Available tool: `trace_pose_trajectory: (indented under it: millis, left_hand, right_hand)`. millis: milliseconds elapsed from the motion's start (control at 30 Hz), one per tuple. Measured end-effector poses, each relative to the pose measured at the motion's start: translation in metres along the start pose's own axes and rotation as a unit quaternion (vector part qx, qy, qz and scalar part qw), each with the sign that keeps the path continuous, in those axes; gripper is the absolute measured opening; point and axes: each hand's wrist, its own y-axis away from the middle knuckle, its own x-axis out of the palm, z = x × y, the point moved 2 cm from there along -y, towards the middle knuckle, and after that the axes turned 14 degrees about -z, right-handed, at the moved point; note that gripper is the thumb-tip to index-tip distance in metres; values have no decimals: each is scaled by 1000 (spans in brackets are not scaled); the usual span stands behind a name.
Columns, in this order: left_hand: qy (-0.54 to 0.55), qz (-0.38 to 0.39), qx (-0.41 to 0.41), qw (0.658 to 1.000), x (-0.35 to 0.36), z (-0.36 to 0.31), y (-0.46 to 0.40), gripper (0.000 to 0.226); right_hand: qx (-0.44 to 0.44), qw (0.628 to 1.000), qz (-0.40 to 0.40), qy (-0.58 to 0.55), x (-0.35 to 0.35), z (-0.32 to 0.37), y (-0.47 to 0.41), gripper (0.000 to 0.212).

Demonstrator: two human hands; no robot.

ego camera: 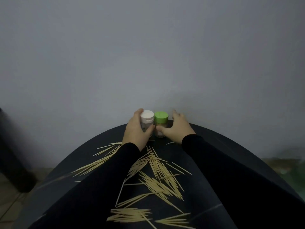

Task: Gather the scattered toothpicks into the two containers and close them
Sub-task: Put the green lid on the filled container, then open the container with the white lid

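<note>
Two small clear containers stand upright, touching side by side, at the far edge of the dark bench [214, 162], close against the grey wall [148, 55]. The white-capped container [146, 120] is on the left and the green-capped container [160, 123] on the right; both caps are on. The left hand [136, 131] wraps the white-capped container, fingers curled behind it and thumb across its near side, so that grip is clamped on it. The right hand [176, 129] reaches the green-capped container from the right: its thumb touches the low near side of the jar while the fingers spread relaxed past the far right of it, not closed round it, so that grip stands apart. Both forearms wear black sleeves [206, 154]. The toothpicks [158, 179] lie scattered over the bench nearer than the containers, in loose fans and bundles between and under the arms, with a spread to the left and two flatter bundles at the near edge. A dark blurred object [13, 162] stands on the floor at far left.
</note>
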Motion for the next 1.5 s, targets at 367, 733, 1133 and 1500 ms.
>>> trace_pose_trajectory:
  millis: [367,733,1133,1500]
  left_hand:
    - [-125,102,229,960,-66,-84,72,56]
    - [-9,152,37,988,-105,-97,141,52]
    - [25,427,-37,903,-107,-92,175,74]
    - [-263,368,82,888,-128,-66,129,49]
  right_hand:
    - [-168,983,17,-74,-79,30,97,50]
    - [-51,989,103,90,-108,-6,151,51]
    - [2,930,252,267,-102,-4,166,60]
    - [-141,942,253,168,-84,16,159,32]
